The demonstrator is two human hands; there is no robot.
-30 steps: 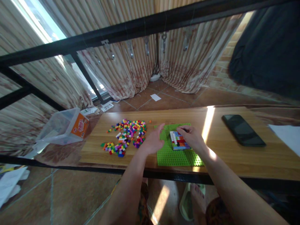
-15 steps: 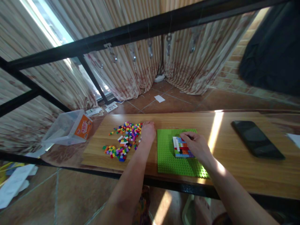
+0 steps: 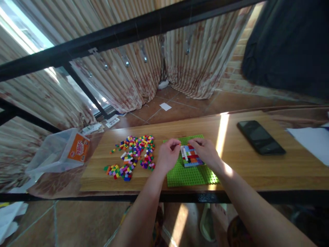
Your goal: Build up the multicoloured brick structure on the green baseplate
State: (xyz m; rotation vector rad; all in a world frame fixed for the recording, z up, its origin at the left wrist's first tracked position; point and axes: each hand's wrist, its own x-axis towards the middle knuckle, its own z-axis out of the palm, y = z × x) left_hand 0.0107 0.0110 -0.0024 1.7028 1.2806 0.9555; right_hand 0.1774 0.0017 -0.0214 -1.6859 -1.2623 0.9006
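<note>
A green studded baseplate [image 3: 177, 176] lies on the wooden table, bearing a low build of toy bricks [image 3: 191, 158] in white, red, blue, orange and black. My left hand [image 3: 167, 156] is over the plate's left part, finger and thumb pinched on a small orange-looking toy brick, at the build's upper left corner. On the other side, my right hand [image 3: 205, 150] rests with bent fingers at the build's top edge, covering its upper right part. Whatever its fingertips hold, if anything, is hidden. Left of the plate spreads a pile of loose toy bricks [image 3: 138, 145] in many colours.
A black phone [image 3: 260, 137] lies on the table's right side, with white paper [image 3: 309, 140] beyond it. At the left stands a clear plastic box [image 3: 58, 151] with an orange label. A black metal bar [image 3: 108, 37] crosses above the table's far side.
My left hand has moved right, from the loose bricks to the build, now pinching a small brick. My right hand stays at the build's top edge. The camera view has shifted and tilted.
</note>
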